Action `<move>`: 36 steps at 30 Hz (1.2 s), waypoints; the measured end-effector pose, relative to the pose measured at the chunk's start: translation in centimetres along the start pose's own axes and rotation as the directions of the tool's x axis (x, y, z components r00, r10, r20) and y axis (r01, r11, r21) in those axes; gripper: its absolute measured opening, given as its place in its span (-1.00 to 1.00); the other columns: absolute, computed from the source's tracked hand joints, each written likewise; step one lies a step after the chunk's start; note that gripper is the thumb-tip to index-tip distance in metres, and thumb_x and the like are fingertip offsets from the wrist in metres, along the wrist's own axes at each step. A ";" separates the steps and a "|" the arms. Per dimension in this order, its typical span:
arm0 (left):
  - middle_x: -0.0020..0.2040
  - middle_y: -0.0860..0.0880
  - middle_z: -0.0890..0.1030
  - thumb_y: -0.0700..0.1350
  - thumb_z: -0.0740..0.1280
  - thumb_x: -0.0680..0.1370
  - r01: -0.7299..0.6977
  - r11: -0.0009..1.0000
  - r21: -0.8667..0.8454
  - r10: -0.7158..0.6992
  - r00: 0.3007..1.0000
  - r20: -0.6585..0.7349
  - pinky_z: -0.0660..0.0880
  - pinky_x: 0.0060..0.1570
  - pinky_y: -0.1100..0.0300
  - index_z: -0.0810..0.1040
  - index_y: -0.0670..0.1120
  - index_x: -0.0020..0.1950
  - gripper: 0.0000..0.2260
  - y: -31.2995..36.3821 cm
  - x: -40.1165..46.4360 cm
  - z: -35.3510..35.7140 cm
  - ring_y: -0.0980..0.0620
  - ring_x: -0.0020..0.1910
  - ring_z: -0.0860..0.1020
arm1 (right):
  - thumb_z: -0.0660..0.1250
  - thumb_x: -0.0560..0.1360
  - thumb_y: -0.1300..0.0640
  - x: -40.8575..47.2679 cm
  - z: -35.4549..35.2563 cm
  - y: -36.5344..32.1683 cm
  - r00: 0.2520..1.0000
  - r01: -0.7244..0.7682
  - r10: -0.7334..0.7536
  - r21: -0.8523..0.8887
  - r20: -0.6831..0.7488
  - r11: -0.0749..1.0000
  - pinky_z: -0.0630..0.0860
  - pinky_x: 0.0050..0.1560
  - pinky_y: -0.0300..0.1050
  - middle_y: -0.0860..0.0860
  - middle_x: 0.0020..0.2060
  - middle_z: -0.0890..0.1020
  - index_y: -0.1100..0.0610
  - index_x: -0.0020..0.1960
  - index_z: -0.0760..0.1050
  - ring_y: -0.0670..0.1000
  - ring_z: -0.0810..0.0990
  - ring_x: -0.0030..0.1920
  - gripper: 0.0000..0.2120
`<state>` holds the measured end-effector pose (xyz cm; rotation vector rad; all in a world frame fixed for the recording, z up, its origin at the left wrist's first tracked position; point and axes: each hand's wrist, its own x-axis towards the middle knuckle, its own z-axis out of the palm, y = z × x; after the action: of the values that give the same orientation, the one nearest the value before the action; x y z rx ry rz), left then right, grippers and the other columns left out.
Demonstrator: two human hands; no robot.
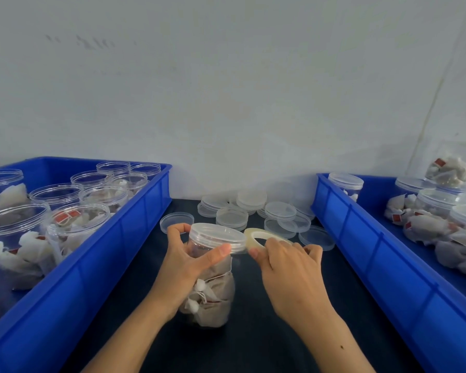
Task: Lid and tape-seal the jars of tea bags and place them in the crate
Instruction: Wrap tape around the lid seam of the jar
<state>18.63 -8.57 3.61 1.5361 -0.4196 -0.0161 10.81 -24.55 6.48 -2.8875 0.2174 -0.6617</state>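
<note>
Sealing a lidded jar with tape, seen from the head camera. The left hand [184, 261] grasps the jar [213, 286] just below its lid [218, 236], thumb laid along the near rim and forefinger curled round the far side; the jar stands upright at the middle of the dark table [267, 332], packed with tea bags; the right hand [288, 267] pinches the roll of tape [264, 238] and holds it tilted against the right edge of the lid; whether a free end of tape already sticks to the lid cannot be told. The left crate [113, 254] holds open, unlidded jars; the right crate [374, 254], where finished jars belong, holds lidded ones; spare lids [253, 211] lie heaped at the far side of the table. Probable risks: clear tape may fold and stick to itself if drawn slack; the strip may ride up onto the lid alone and miss the seam if the roll stays tilted; the jar may turn or tip under the pull if the left hand loosens; a lid not fully seated would be taped crooked.
</note>
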 end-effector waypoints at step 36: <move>0.01 0.41 0.54 0.56 0.37 0.02 -0.092 0.956 0.279 0.149 0.970 -0.190 0.52 -0.01 0.24 0.40 0.25 0.11 -0.24 -0.7 -0.2 0.0 0.41 0.00 0.52 | 0.00 0.50 -0.38 -0.9 -1.0 -0.6 0.964 -0.137 0.054 0.315 0.260 0.939 0.27 -0.40 -0.17 -0.03 -0.50 0.36 0.11 -0.38 0.25 -0.07 0.30 -0.47 -0.41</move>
<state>18.56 -8.56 2.90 1.7550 -0.3572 0.3081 9.64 -23.96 7.08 -2.5817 0.1911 -0.2811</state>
